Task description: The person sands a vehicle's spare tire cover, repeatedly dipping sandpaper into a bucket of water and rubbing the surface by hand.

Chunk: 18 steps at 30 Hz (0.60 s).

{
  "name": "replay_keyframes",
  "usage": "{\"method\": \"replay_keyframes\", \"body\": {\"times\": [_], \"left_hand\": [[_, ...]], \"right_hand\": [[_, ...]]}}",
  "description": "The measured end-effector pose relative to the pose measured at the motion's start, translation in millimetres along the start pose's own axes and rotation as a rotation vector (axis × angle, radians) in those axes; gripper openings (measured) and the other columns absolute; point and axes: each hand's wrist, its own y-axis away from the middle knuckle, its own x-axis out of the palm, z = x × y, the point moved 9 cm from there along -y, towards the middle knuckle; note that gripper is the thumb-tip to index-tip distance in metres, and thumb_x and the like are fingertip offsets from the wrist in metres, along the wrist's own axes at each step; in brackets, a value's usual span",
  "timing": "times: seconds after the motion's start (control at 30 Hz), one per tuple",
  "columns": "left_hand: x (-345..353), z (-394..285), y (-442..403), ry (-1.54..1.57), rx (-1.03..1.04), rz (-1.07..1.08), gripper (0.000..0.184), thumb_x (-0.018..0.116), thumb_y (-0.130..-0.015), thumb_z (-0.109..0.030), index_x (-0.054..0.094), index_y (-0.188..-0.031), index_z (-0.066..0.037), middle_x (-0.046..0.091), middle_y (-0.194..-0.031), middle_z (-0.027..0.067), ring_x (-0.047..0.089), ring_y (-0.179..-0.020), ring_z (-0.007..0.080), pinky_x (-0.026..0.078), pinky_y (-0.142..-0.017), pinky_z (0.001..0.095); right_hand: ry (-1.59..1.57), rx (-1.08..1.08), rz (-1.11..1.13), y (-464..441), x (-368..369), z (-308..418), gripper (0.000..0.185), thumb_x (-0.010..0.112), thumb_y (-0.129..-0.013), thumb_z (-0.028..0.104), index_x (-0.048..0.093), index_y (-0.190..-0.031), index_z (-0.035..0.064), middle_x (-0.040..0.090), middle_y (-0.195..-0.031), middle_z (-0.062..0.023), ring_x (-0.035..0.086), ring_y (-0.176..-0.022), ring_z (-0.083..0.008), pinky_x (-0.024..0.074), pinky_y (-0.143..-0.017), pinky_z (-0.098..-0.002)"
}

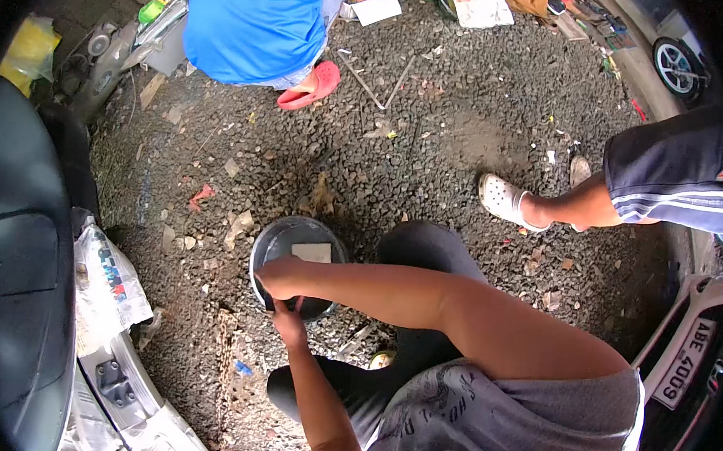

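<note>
A round grey bucket (270,236) stands on the gravel in front of my knees, with a pale rectangular piece (313,251) inside it. My right hand (281,277) is over the left side of the bucket, its fingers curled and turned down. Just below it, at the near rim, is my left hand (289,325), fingers bent close to the right hand. Something dark shows between the two hands, too small and shaded to name. My right forearm hides part of the bucket's inside.
A person in a blue shirt (254,25) crouches at the far side, near a white box (377,7). Another person's leg with a white clog (502,198) is at right. A dark seat-like shape (10,268) lies left; a plated vehicle part (683,361) stands right.
</note>
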Motion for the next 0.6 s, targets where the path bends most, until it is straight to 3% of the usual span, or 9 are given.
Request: {"method": "replay_keyframes", "body": {"times": [0.07,0.1,0.2,0.23,0.33,0.37,0.47,0.5,0.6], "left_hand": [[-10.6,13.9,-8.3,-0.304,-0.049,-0.085,0.049,0.052,-0.101,-0.036,0.054,-0.131,0.003,0.066,-0.118,0.0170,0.067,-0.100,0.0325,0.056,-0.083,0.0477],[-28.1,30.7,-20.7,-0.833,0.061,-0.153,0.040,0.053,-0.099,-0.028,0.058,-0.122,0.005,0.066,-0.109,0.0265,0.068,-0.086,0.0411,0.054,-0.078,0.0495],[-1.9,29.7,-13.4,-1.120,0.387,-0.065,0.042,0.053,-0.100,-0.036,0.059,-0.124,-0.002,0.068,-0.116,0.0158,0.067,-0.096,0.0378,0.051,-0.078,0.0486],[9.3,22.1,-3.4,-1.226,0.046,-0.010,0.046,0.055,-0.097,-0.039,0.059,-0.126,-0.004,0.067,-0.122,0.0130,0.065,-0.106,0.0372,0.051,-0.084,0.0475],[20.4,38.3,-8.9,-1.330,0.476,0.144,0.051,0.057,-0.094,-0.046,0.059,-0.130,-0.010,0.066,-0.126,0.0119,0.061,-0.115,0.0338,0.049,-0.090,0.0468],[9.1,49.0,-13.7,-1.196,0.288,0.117,0.059,0.060,-0.091,-0.052,0.056,-0.136,-0.014,0.062,-0.133,0.0094,0.058,-0.123,0.0306,0.047,-0.098,0.0457],[1.6,82.2,-26.9,-1.672,0.215,0.198,0.064,0.060,-0.090,-0.054,0.052,-0.141,-0.016,0.058,-0.139,0.0065,0.057,-0.125,0.0288,0.047,-0.101,0.0443],[13.8,56.8,-11.6,-1.459,0.065,0.178,0.071,0.057,-0.090,-0.058,0.046,-0.145,-0.016,0.051,-0.146,0.0055,0.051,-0.132,0.0279,0.042,-0.108,0.0435],[10.6,74.7,-20.3,-1.593,0.273,0.199,0.072,0.056,-0.090,-0.059,0.044,-0.147,-0.017,0.047,-0.150,0.0061,0.047,-0.136,0.0272,0.039,-0.110,0.0432]], "right_hand": [[0.046,-0.006,-0.157,-14.6,12.0,-15.0,0.023,0.064,-0.080,0.015,0.072,-0.097,0.0024,0.071,-0.097,-0.0211,0.072,-0.085,-0.0369,0.0568,-0.068,-0.0495],[0.068,-0.008,-0.236,-18.6,14.1,-19.0,0.022,0.066,-0.078,0.015,0.074,-0.094,0.0031,0.071,-0.097,-0.0220,0.072,-0.084,-0.0364,0.0573,-0.066,-0.0492],[0.066,-0.020,-0.173,-4.8,-8.4,0.8,0.023,0.067,-0.074,0.012,0.075,-0.094,0.0041,0.070,-0.099,-0.0223,0.072,-0.084,-0.0373,0.0566,-0.064,-0.0504],[0.009,-0.029,-0.221,-2.5,-12.0,6.5,0.023,0.066,-0.071,0.010,0.075,-0.092,0.0045,0.070,-0.097,-0.0212,0.071,-0.086,-0.0357,0.0566,-0.067,-0.0492],[0.152,-0.172,-0.091,6.9,-9.2,37.3,0.018,0.061,-0.079,0.009,0.070,-0.093,0.0037,0.066,-0.092,-0.0144,0.069,-0.089,-0.0333,0.0551,-0.073,-0.0481],[0.095,-0.128,-0.318,22.6,-27.0,44.9,0.015,0.063,-0.077,0.011,0.069,-0.089,0.0042,0.064,-0.093,-0.0127,0.068,-0.089,-0.0322,0.0540,-0.073,-0.0472],[0.097,-0.122,-0.286,30.5,-34.1,52.1,0.009,0.064,-0.076,0.014,0.067,-0.082,0.0070,0.063,-0.091,-0.0106,0.066,-0.087,-0.0304,0.0519,-0.075,-0.0454],[0.074,-0.060,-0.471,29.7,-27.9,45.6,0.006,0.064,-0.076,0.016,0.066,-0.078,0.0103,0.061,-0.085,-0.0082,0.064,-0.083,-0.0286,0.0498,-0.076,-0.0453],[0.067,-0.063,-0.309,4.3,-11.9,34.4,0.005,0.064,-0.075,0.017,0.064,-0.077,0.0117,0.060,-0.084,-0.0072,0.061,-0.082,-0.0268,0.0483,-0.078,-0.0446]]}}
